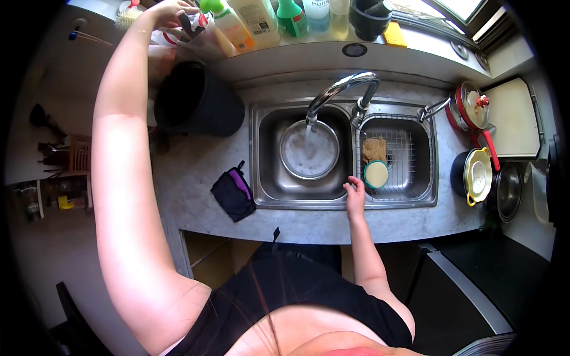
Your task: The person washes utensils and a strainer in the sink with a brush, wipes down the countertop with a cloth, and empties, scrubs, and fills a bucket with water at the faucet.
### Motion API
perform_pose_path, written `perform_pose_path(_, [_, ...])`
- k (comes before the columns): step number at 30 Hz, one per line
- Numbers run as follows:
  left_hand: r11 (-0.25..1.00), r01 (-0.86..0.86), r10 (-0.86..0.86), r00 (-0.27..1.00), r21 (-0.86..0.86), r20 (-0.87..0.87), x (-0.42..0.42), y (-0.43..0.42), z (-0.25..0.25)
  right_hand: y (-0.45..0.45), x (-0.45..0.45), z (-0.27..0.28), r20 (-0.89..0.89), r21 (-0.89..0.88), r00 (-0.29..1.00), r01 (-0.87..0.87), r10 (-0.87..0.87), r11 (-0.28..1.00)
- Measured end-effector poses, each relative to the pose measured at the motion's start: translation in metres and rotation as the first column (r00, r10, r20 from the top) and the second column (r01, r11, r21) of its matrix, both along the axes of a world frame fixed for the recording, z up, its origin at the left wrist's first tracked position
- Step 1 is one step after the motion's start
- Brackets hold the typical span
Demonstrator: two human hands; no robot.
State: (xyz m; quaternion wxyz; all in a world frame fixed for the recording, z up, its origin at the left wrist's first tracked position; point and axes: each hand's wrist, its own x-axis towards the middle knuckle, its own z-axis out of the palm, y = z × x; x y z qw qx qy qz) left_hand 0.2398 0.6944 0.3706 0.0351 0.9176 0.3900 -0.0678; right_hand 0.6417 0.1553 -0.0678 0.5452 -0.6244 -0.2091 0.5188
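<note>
My left hand (172,16) reaches up to the ledge at the top left. Its fingers are bent around something dark and red among the items there, too small to name. A green-capped bottle (228,26) stands just right of it. My right hand (355,191) hovers over the sink's front edge with fingers apart and nothing in it. Water runs from the chrome faucet (341,89) into a round metal pan (309,150) in the left basin. A round sponge (376,174) and a tan cloth (374,149) lie on the wire rack (405,154) in the right basin.
A black bin (199,101) and a black-purple cloth (234,193) are left of the sink. Bottles, a dark mortar (369,18) and a yellow sponge (394,34) line the ledge. Pots, a yellow colander (478,174) and a cutting board (509,121) stand at the right.
</note>
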Motion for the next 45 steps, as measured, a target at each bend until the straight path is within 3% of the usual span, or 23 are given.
perform_pose_path(1, [0.875,-0.411,0.439,0.897,-0.255,0.06,0.028,-0.023,-0.003,-0.001,-0.001,0.002,-0.01,-0.006,1.0,0.002,-0.002,1.0])
perform_pose_path(2, [0.535,-0.683,0.787,0.617,-0.497,-0.001,0.045,-0.033,-0.005,-0.001,-0.003,0.004,-0.015,-0.001,1.0,0.01,-0.01,1.0])
perform_pose_path(7, [0.517,-0.779,0.819,0.571,-0.355,-0.06,0.07,-0.038,-0.013,-0.01,-0.003,0.006,0.029,-0.025,1.0,0.013,-0.012,1.0])
perform_pose_path(14, [0.541,-0.706,0.838,0.498,-0.457,0.223,0.048,-0.022,-0.022,-0.023,-0.001,0.009,-0.027,-0.047,0.999,0.03,-0.031,0.998])
perform_pose_path(17, [0.633,-0.771,0.771,0.636,0.068,0.036,0.083,-0.069,0.036,-0.022,-0.002,0.013,-0.02,-0.039,1.0,0.022,-0.023,0.999])
perform_pose_path(18, [0.62,-0.776,0.77,0.63,0.116,0.097,0.067,-0.053,0.04,-0.021,-0.002,0.014,-0.012,-0.033,1.0,0.018,-0.018,0.999])
perform_pose_path(19, [0.589,-0.721,0.726,0.67,0.365,0.154,0.079,-0.074,0.048,-0.018,-0.003,0.015,-0.022,-0.022,1.0,0.017,-0.017,1.0])
perform_pose_path(21, [0.554,-0.592,0.452,0.805,0.586,0.385,0.088,-0.112,0.057,-0.016,-0.005,0.017,-0.043,-0.005,0.999,0.014,-0.014,1.0])
perform_pose_path(23, [0.53,-0.546,0.387,0.837,0.649,0.387,0.088,-0.12,0.086,-0.012,-0.009,0.026,-0.032,0.062,0.999,0.002,0.0,0.998])
perform_pose_path(26, [0.535,-0.398,0.043,0.894,0.745,0.447,0.102,-0.19,0.117,-0.001,-0.015,0.042,0.023,0.14,0.999,-0.045,0.043,0.989])
perform_pose_path(27, [0.698,-0.374,-0.118,0.781,0.61,0.613,0.104,-0.218,0.118,0.001,-0.015,0.048,0.049,0.161,0.997,-0.071,0.064,0.984])
perform_pose_path(28, [0.687,-0.319,-0.254,0.737,0.653,0.627,0.1,-0.237,0.116,0.005,-0.014,0.055,0.028,0.149,0.994,-0.106,0.103,0.983])
perform_pose_path(30, [0.98,-0.175,0.011,0.534,0.098,0.845,0.021,-0.245,0.107,0.013,-0.019,0.071,0.055,0.21,0.992,-0.122,0.113,0.97])
perform_pose_path(31, [0.975,-0.177,0.2,0.455,-0.132,0.868,0.053,-0.294,0.088,0.019,-0.02,0.079,0.07,0.242,0.991,-0.131,0.118,0.961])
perform_pose_path(32, [0.973,-0.172,0.22,0.523,-0.151,0.823,0.076,-0.333,0.064,0.023,-0.02,0.086,0.089,0.277,0.982,-0.182,0.164,0.943])
perform_pose_path(34, [0.943,-0.192,0.332,0.62,-0.273,0.71,0.105,-0.377,0.009,0.032,-0.021,0.129,0.305,0.341,0.897,-0.416,0.319,0.843])
perform_pose_path(35, [0.826,-0.247,0.547,0.569,-0.507,0.614,0.105,-0.389,-0.028,0.036,-0.024,0.148,0.409,0.351,0.83,-0.526,0.378,0.774])
perform_pose_path(38, [0.586,-0.19,0.771,0.428,-0.788,0.471,0.115,-0.415,-0.137,0.041,-0.041,0.174,0.209,0.42,0.623,-0.753,0.754,0.507])
perform_pose_path(39, [0.455,-0.12,0.861,0.311,-0.882,0.402,0.12,-0.423,-0.166,0.039,-0.055,0.176,0.163,0.433,0.644,-0.727,0.748,0.532])
perform_pose_path(41, [0.426,-0.041,0.897,0.152,-0.904,0.416,0.122,-0.43,-0.212,0.04,-0.068,0.161,0.378,0.144,0.596,-0.794,0.709,0.59])
perform_pose_path(43, [0.416,0.057,0.909,0.009,-0.907,0.417,0.127,-0.439,-0.252,0.039,-0.075,0.141,0.421,0.068,0.636,-0.733,0.646,0.677])
perform_pose_path(44, [0.393,0.068,0.917,0.046,-0.917,0.397,0.126,-0.443,-0.259,0.038,-0.077,0.127,0.445,0.033,0.651,-0.698,0.615,0.716])
perform_pose_path(45, [0.316,0.005,0.944,0.1,-0.949,0.314,0.122,-0.443,-0.269,0.038,-0.079,0.098,0.217,0.102,0.775,-0.623,0.593,0.776])
